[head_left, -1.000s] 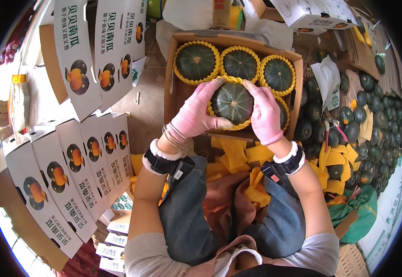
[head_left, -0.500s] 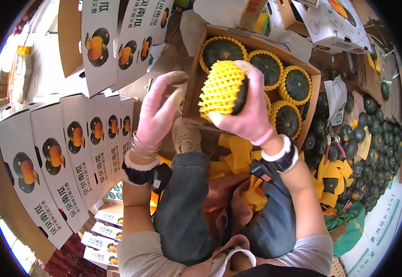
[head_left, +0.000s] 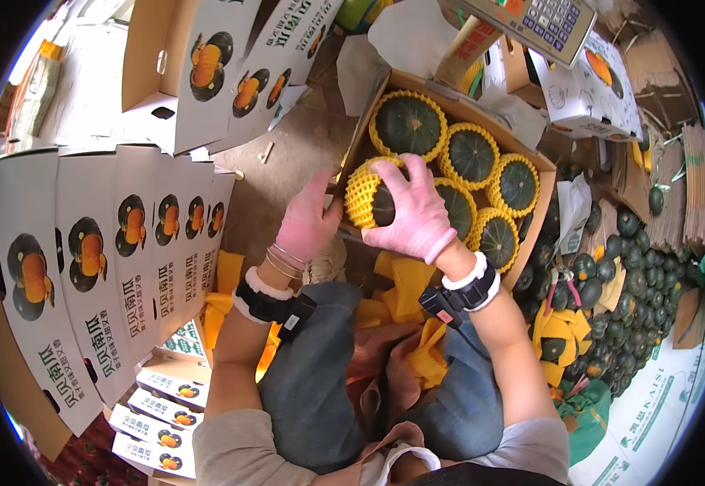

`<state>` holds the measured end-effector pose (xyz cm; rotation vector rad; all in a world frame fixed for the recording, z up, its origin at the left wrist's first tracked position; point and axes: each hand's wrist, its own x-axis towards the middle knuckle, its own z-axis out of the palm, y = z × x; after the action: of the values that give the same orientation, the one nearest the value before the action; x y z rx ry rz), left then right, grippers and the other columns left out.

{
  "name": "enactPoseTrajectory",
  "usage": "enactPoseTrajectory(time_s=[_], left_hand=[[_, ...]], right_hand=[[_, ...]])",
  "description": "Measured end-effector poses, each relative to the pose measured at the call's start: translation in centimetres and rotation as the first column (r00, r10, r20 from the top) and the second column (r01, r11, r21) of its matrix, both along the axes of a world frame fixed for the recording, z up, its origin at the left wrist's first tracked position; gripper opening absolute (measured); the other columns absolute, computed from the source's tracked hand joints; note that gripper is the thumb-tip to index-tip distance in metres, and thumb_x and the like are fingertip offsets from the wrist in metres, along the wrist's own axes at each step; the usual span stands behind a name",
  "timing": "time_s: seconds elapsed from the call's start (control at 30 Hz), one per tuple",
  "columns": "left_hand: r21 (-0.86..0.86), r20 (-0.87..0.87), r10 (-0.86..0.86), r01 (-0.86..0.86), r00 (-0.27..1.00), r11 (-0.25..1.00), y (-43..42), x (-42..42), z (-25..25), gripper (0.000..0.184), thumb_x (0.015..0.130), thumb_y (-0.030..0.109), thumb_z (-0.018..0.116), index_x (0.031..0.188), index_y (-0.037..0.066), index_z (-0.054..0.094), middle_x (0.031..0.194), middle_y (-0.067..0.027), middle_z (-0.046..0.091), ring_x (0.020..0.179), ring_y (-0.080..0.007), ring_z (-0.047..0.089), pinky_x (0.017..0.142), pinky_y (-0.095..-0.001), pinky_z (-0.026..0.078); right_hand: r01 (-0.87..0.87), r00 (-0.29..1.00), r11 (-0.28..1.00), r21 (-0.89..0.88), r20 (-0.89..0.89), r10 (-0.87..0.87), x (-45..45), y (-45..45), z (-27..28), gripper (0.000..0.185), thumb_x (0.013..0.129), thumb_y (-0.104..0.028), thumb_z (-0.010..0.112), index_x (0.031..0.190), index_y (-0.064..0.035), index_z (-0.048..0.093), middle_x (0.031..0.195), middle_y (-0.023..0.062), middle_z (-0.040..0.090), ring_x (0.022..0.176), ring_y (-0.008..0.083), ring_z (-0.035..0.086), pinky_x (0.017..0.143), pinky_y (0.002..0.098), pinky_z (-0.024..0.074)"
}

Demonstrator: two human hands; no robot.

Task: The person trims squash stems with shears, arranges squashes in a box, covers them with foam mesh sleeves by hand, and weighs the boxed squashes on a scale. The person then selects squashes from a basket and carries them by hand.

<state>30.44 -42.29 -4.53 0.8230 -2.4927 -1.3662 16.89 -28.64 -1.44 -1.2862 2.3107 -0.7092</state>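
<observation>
My right hand (head_left: 419, 217), in a pink glove, grips a dark green pumpkin in a yellow foam net (head_left: 361, 197) from above and the right. This pumpkin sits at the near left corner of an open cardboard carton (head_left: 540, 209). Beside it in the carton are several other netted pumpkins (head_left: 470, 154), dark tops facing up. My left hand (head_left: 307, 220), also pink-gloved, is at the carton's left edge, near the held pumpkin. Its fingers are extended, with nothing visible in them; whether they touch the carton wall I cannot tell.
Printed white cartons (head_left: 85, 259) stand in a row on the left, more (head_left: 215, 73) behind them. A scale with a keypad (head_left: 551, 24) is at the back right. Loose pumpkins (head_left: 636, 283) are heaped on the right. Yellow foam nets (head_left: 401, 296) lie by my legs.
My right hand has lowered the netted pumpkin from above the carton into its near left corner. My left hand has moved right and down, closer to the carton's edge. The view has shifted slightly.
</observation>
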Motion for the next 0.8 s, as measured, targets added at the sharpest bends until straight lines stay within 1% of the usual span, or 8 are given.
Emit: enactPoseTrajectory(time_s=[0.13,0.2,0.33,0.43,0.53,0.63,0.7,0.8], left_hand=[[-0.074,-0.040,-0.023,0.020,0.999,0.997,0.4,0.0,0.1,0.039,0.078,0.001,0.055,0.116,0.006,0.049,0.104,-0.0224,0.057,0.096,-0.0435,0.055,0.080,-0.0444,0.048],[-0.145,-0.102,-0.050,0.035,0.994,0.989,0.0,-0.1,-0.8,0.041,0.078,0.001,0.057,0.117,0.004,0.045,0.104,-0.0227,0.059,0.083,-0.0400,0.059,0.071,-0.0425,0.049],[0.102,0.083,0.055,-0.063,0.995,0.993,0.0,-0.1,-0.1,0.051,0.078,0.002,0.057,0.124,0.003,0.036,0.104,-0.0228,0.061,0.073,-0.0327,0.062,0.066,-0.0393,0.050],[0.002,0.108,-0.026,0.026,0.994,1.000,-0.4,0.2,-1.2,0.057,0.079,0.003,0.056,0.129,0.003,0.029,0.105,-0.0200,0.061,0.070,-0.0270,0.062,0.064,-0.0367,0.050],[0.173,0.048,-0.066,0.057,0.997,0.983,-1.1,0.7,-2.1,0.053,0.080,0.005,0.058,0.127,0.002,0.033,0.104,-0.0188,0.059,0.069,-0.0261,0.061,0.063,-0.0353,0.050],[0.069,0.024,-0.192,0.190,0.981,0.979,-1.6,1.2,-2.2,0.048,0.082,0.008,0.059,0.124,0.002,0.037,0.104,-0.0186,0.057,0.066,-0.0246,0.060,0.062,-0.0340,0.049],[0.138,0.128,-0.203,0.185,0.971,0.973,-1.9,1.1,-1.4,0.047,0.083,0.013,0.060,0.124,0.002,0.039,0.104,-0.0221,0.057,0.077,-0.0292,0.060,0.068,-0.0362,0.049],[0.185,0.185,-0.262,0.228,0.947,0.956,-2.8,0.1,-0.6,0.056,0.082,0.016,0.062,0.129,0.001,0.037,0.103,-0.0248,0.058,0.092,-0.0360,0.060,0.079,-0.0404,0.048]], right_hand=[[-0.039,0.999,0.926,0.376,0.012,0.037,-0.6,-2.5,1.7,0.083,0.057,-0.040,0.076,0.131,-0.0245,0.044,0.124,0.0205,0.037,0.111,0.0425,0.047,0.089,0.0468,0.0482],[-0.016,0.999,0.841,0.541,-0.018,0.031,0.1,-4.4,2.7,0.080,0.060,-0.039,0.076,0.131,-0.0247,0.044,0.122,0.0197,0.039,0.107,0.0416,0.050,0.085,0.0458,0.0503],[0.088,0.951,0.831,0.549,-0.294,0.093,1.6,-5.2,-1.3,0.076,0.059,-0.049,0.079,0.127,-0.0274,0.051,0.117,0.0164,0.043,0.092,0.0379,0.053,0.059,0.0415,0.0518],[0.113,0.931,0.816,0.568,-0.348,0.114,1.8,-5.6,-1.6,0.076,0.059,-0.050,0.078,0.126,-0.0287,0.051,0.118,0.0158,0.044,0.091,0.0386,0.053,0.054,0.0380,0.0483],[0.118,0.873,0.843,0.525,-0.459,0.164,2.6,-4.2,-1.0,0.075,0.064,-0.059,0.071,0.130,-0.0288,0.050,0.120,0.0139,0.045,0.104,0.0370,0.046,0.067,0.0447,0.0454],[-0.083,0.806,0.980,0.179,-0.566,0.171,-0.3,0.1,1.6,0.075,0.070,-0.062,0.064,0.132,-0.0230,0.048,0.122,0.0139,0.044,0.108,0.0306,0.045,0.082,0.0476,0.0412],[0.009,0.865,1.000,0.016,-0.502,0.001,-2.9,4.7,3.3,0.073,0.073,-0.059,0.065,0.129,-0.0165,0.048,0.124,0.0154,0.043,0.108,0.0302,0.046,0.087,0.0455,0.0417],[0.310,0.726,0.936,-0.166,-0.595,-0.346,-6.7,13.5,3.1,0.070,0.073,-0.041,0.073,0.127,-0.0056,0.046,0.126,0.0161,0.042,0.107,0.0310,0.047,0.092,0.0439,0.0412]])
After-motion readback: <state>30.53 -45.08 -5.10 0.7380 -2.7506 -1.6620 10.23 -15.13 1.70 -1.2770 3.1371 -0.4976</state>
